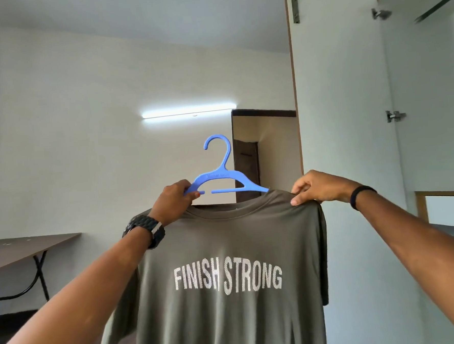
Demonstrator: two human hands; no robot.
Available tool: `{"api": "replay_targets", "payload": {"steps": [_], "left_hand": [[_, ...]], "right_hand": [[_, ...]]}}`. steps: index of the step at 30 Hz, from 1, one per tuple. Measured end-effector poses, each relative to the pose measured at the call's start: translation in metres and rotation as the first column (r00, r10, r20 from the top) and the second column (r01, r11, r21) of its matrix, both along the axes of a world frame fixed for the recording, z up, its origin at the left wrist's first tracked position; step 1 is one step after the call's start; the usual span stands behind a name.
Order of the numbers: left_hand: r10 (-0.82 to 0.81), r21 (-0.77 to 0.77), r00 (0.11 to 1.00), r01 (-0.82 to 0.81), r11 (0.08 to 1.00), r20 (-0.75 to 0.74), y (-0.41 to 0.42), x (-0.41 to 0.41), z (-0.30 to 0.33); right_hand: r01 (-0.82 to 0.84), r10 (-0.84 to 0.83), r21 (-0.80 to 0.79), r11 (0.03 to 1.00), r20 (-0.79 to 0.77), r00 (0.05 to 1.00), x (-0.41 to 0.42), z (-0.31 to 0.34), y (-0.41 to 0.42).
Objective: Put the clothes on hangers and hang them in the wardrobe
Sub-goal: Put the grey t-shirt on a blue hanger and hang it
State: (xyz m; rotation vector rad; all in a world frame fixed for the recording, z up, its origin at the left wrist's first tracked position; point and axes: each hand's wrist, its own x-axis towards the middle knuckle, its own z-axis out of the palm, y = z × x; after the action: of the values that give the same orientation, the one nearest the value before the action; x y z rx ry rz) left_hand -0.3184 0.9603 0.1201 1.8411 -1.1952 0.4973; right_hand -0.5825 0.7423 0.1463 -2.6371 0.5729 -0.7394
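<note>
Blue plastic, the hanger is held up in the air in front of the person, hook upward, tilted so its right arm dips into the neck opening of an olive-grey T-shirt printed FINISH STRONG in white. The left hand grips the hanger's left arm, fingers curled round it, at the shirt's left shoulder; whether it also holds the cloth I cannot tell. The right hand pinches the shirt's right shoulder seam between thumb and fingers. The shirt hangs down from both hands, not yet fully on the hanger. To the right stands the wardrobe, its white door swung open; nothing inside it can be made out from here. A brown table stands at the left wall, under a lit tube light
</note>
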Motion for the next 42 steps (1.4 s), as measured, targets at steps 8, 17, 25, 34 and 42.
{"api": "replay_targets", "payload": {"steps": [8, 17, 25, 34, 42], "left_hand": [[-0.073, 0.008, 0.990, 0.073, 0.997, 0.118, -0.085, -0.056, 0.016], [0.002, -0.058, 0.999, 0.001, 0.998, 0.052, -0.251, -0.105, 0.017], [-0.038, -0.282, 0.993, 0.068, 0.957, 0.111, -0.438, -0.149, -0.029], [-0.367, -0.241, 0.866, 0.296, 0.924, -0.339, -0.577, -0.172, -0.029], [-0.667, -0.399, 0.621, 0.535, 0.745, -0.412, -0.648, -0.268, 0.144]], "right_hand": [[0.069, -0.054, 0.177, 0.982, -0.087, 0.995, -0.061, 0.013, -0.041], [0.291, -0.266, -0.145, 0.946, 0.169, 0.949, -0.134, -0.001, -0.152], [0.466, -0.363, -0.232, 0.854, 0.376, 0.853, -0.170, -0.026, -0.292], [0.571, -0.415, -0.137, 0.809, 0.554, 0.721, -0.179, -0.004, -0.409], [0.666, -0.510, -0.130, 0.734, 0.542, 0.668, -0.255, 0.167, -0.437]]}}
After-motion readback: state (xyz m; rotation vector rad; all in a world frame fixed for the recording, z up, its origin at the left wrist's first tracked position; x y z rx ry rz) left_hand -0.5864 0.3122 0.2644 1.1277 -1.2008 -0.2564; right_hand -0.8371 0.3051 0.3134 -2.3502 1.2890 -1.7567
